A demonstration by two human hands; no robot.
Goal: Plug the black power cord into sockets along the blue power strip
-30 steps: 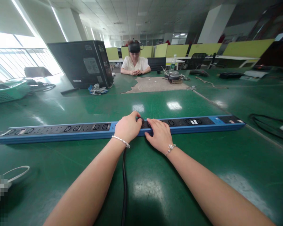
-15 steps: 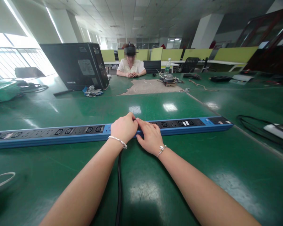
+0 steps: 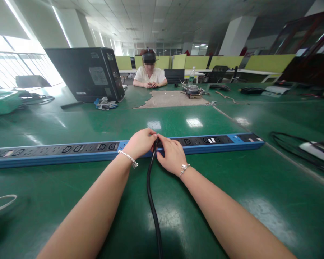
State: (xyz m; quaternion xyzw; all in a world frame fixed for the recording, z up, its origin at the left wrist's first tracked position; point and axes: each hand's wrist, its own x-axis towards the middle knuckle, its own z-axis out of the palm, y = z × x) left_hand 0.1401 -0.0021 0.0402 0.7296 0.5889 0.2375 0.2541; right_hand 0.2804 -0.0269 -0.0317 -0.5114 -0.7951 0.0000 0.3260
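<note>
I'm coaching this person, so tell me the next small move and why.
Perhaps the left hand should shift slightly aside, with the right hand steadying the blue power strip, so the far end of the black cable can be checked. That end lies between both hands at the strip, and they hide whether it is plugged in.

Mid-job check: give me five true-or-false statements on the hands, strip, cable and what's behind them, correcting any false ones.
1. The left hand and right hand are both at the power strip. True.
2. The power strip stands on end. False: it lies across the green table.
3. A black cable runs from between the hands toward the wearer. True.
4. The gloves lie right of the bottle. False: the gloves lie by the computer case, left of the bottle.
5. The bottle is upright. True.
</note>
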